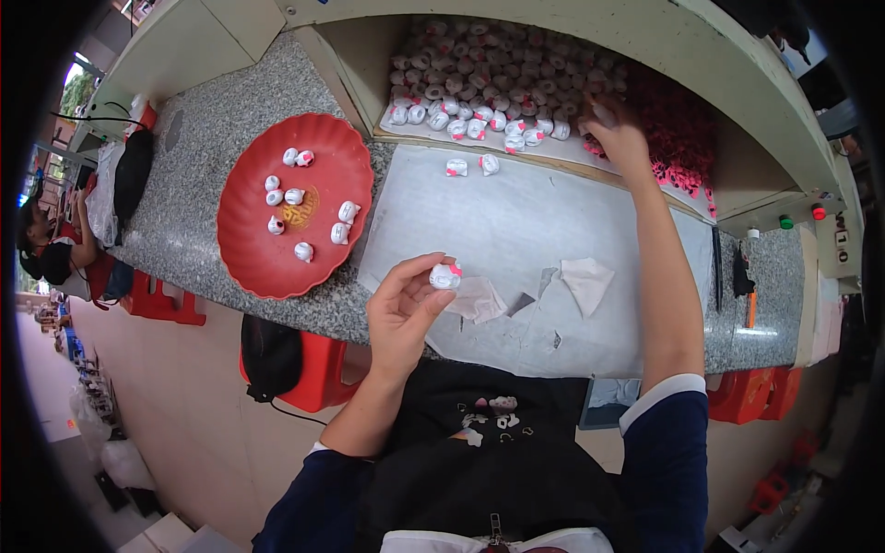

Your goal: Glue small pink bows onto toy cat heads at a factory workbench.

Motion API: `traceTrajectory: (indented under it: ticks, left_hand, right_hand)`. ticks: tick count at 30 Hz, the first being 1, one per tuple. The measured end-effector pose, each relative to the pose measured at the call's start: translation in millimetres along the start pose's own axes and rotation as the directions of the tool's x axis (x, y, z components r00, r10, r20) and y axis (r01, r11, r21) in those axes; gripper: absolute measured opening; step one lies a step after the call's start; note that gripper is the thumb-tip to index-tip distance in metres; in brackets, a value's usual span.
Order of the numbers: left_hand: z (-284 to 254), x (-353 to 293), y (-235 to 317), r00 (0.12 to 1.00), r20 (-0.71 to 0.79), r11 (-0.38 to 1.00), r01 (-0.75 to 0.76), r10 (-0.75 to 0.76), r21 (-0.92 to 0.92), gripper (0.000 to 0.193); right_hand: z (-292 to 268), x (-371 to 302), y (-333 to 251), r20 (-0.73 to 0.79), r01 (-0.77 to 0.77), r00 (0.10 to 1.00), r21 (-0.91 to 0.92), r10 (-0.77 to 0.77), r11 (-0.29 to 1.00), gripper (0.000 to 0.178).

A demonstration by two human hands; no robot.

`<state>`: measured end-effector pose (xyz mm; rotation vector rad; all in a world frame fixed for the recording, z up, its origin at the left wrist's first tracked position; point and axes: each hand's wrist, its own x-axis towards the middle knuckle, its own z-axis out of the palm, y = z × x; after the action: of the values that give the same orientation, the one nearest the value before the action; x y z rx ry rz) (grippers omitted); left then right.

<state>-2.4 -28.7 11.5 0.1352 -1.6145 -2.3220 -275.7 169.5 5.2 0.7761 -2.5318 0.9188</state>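
Observation:
My left hand (pixel 406 309) is closed, pinching a small white figurine head (pixel 445 276) with a pink bow between thumb and fingers, above the near part of the white work sheet (pixel 544 207). Inside the shelf at the back, my right hand (pixel 616 134) reaches in where a pile of white heads (pixel 502 69) meets a heap of pink pieces (pixel 678 129). Its fingers are bent; something whitish shows between them, too dim to name. Two more white heads with pink bows (pixel 489 165) sit on the sheet before the shelf.
A red scalloped tray (pixel 249 230) with several white heads stands at left. Cloth scraps (pixel 587 284) lie on the sheet. At right are an orange-handled tool (pixel 751 309) and green and red buttons (pixel 819 213). Red stools (pixel 318 373) stand below; another person (pixel 69 249) sits far left.

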Motion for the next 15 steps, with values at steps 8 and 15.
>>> traceTrajectory:
  ticks: [8, 15]
  left_hand:
    - [13, 0, -4, 0.995, 0.067, 0.976, 0.088, -0.076, -0.201, 0.035]
    - [16, -9, -2, 0.980, 0.178, 0.994, -0.100, 0.092, 0.035, 0.032]
  right_hand:
    - [-46, -111, -132, 0.265, -0.420, 0.907, 0.607, 0.327, 0.674, 0.009]
    - [-35, -162, -180, 0.338, -0.436, 0.881, 0.851, 0.330, 0.291, 0.012]
